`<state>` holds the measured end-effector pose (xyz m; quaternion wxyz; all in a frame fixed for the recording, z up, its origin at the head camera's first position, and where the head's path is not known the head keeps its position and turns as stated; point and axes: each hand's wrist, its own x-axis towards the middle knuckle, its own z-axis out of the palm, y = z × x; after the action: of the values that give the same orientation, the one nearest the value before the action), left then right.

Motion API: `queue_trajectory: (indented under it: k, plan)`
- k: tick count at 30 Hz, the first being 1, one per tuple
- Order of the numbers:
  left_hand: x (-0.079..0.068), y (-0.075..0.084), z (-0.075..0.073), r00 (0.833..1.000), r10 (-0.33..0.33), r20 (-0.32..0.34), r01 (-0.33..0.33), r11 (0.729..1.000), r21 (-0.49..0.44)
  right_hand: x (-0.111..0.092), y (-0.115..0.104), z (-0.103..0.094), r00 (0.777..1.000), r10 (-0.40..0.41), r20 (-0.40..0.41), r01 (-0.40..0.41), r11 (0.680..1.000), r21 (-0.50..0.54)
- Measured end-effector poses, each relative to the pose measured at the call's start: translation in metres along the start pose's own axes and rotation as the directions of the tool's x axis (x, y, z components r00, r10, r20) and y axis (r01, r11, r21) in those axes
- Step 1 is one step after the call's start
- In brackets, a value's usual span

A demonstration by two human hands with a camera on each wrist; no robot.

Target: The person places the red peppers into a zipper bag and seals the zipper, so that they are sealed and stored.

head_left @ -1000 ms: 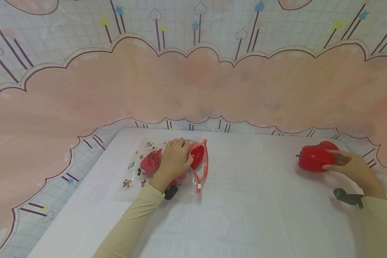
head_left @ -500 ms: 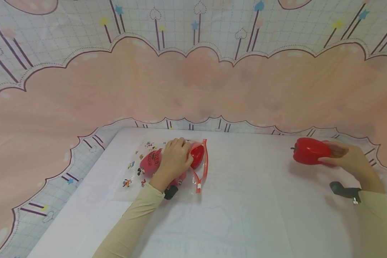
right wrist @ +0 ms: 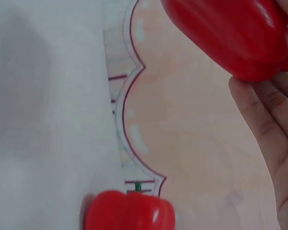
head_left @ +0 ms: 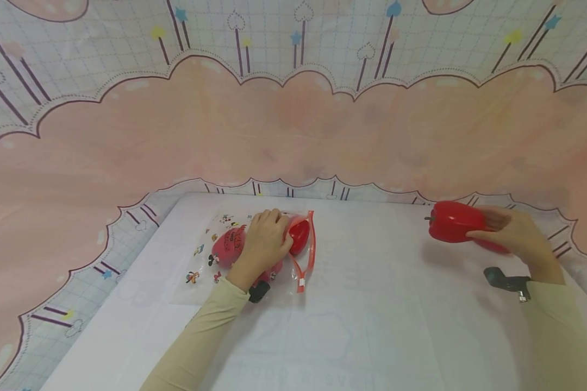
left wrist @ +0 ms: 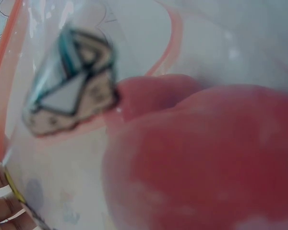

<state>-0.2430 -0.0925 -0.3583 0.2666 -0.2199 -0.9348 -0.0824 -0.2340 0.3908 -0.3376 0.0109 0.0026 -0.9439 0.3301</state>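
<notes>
My right hand [head_left: 516,233] grips a red bell pepper [head_left: 455,221] by its blunt end, above the table on the right, stem to the left. In the right wrist view, fingers [right wrist: 259,110] and a thumb hold that glossy pepper [right wrist: 230,36]. A second red bell pepper [right wrist: 129,211] lies on the table, partly behind my hand in the head view. On the left, my left hand [head_left: 266,239] holds a clear, cartoon-printed zip bag [head_left: 313,239] near its parted orange zip. Red, lobed things [left wrist: 206,158] lie inside; a glossy one [head_left: 299,237] shows at the mouth.
The white table [head_left: 372,315] stretches between bag and right hand. A patterned cloth [head_left: 293,136] hangs along the back and sides. Dark wrist mounts [head_left: 506,281] stick out from both sleeves.
My right hand has lifted the bell pepper off the table and carried it left and up in the head view, away from the second pepper. The left hand and bag have stayed put.
</notes>
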Motion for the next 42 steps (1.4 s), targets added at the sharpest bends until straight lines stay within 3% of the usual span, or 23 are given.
queue_trajectory:
  k: [18,28,36,42]
  plan:
    - [-0.002,0.0,0.0,1.0,0.019,-0.015,-0.019,1.0,0.005,0.013,-0.034,0.034,0.978,-0.187,-0.089,0.194,0.978,0.078]
    - [-0.001,0.0,0.001,1.0,0.014,-0.013,-0.014,1.0,0.009,0.022,-0.059,0.051,0.982,-0.188,-0.032,0.19,0.976,0.108]
    - [-0.001,0.001,0.0,1.0,0.016,-0.015,-0.016,1.0,0.001,0.031,-0.073,0.068,0.961,-0.274,-0.033,0.276,0.951,0.141]
    - [-0.001,0.0,0.001,0.999,0.025,-0.029,-0.025,1.0,0.001,0.039,-0.086,0.084,0.956,-0.293,-0.013,0.289,0.934,0.209]
